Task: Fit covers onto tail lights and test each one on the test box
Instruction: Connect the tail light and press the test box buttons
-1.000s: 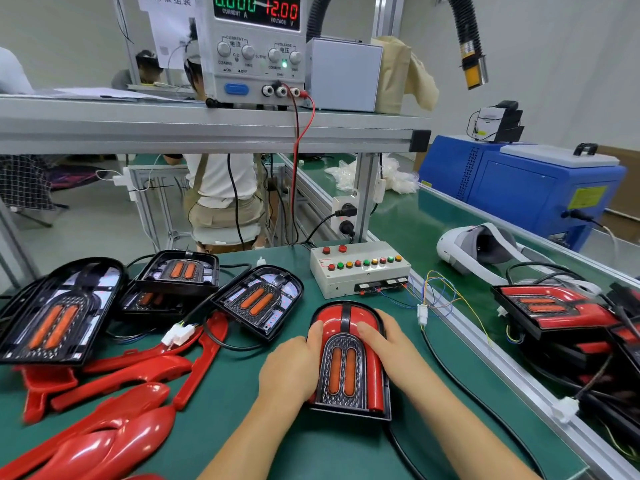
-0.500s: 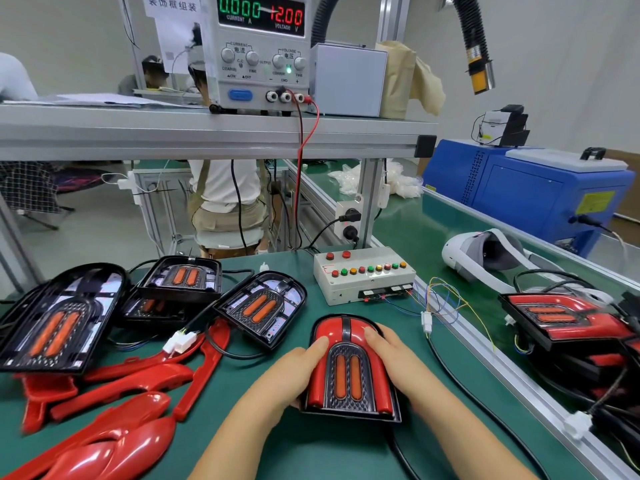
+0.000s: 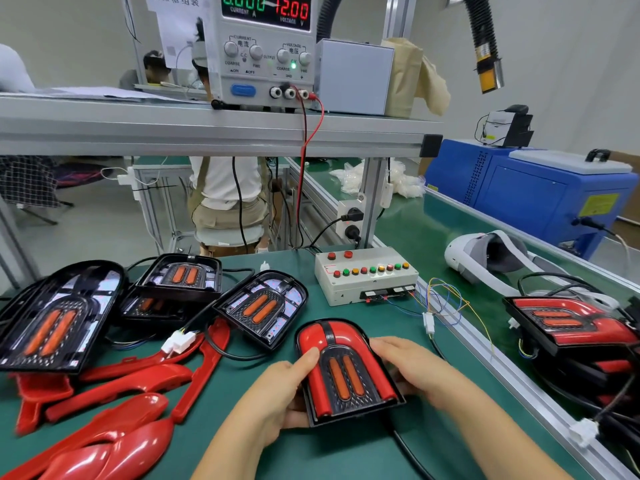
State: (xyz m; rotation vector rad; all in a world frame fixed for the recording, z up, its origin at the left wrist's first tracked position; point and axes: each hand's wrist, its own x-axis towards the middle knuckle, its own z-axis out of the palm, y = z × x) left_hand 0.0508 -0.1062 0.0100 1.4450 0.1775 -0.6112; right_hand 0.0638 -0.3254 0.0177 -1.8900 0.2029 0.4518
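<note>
Near the test box (image 3: 367,275), on its near side, the tail light (image 3: 343,372) is clasped by its side edges in the left grip (image 3: 277,393) and right grip (image 3: 412,368), and judged light, stiff, glossy-slippery.

Test box (image 3: 366,285): matt off-white casing, plastic-looking; small glossy buttons (image 3: 372,270); tail light (image 3: 346,372) just in front of it: smooth glossy red cover (image 3: 313,341), black rough-textured grille (image 3: 362,400); loose red covers (image 3: 114,441) left of box: same high-gloss plastic; bare housings (image 3: 263,306) left of box: shiny black plastic; bench mat (image 3: 346,455) under box: matt green; shelf rail (image 3: 207,133) above box: satin aluminium.
</note>
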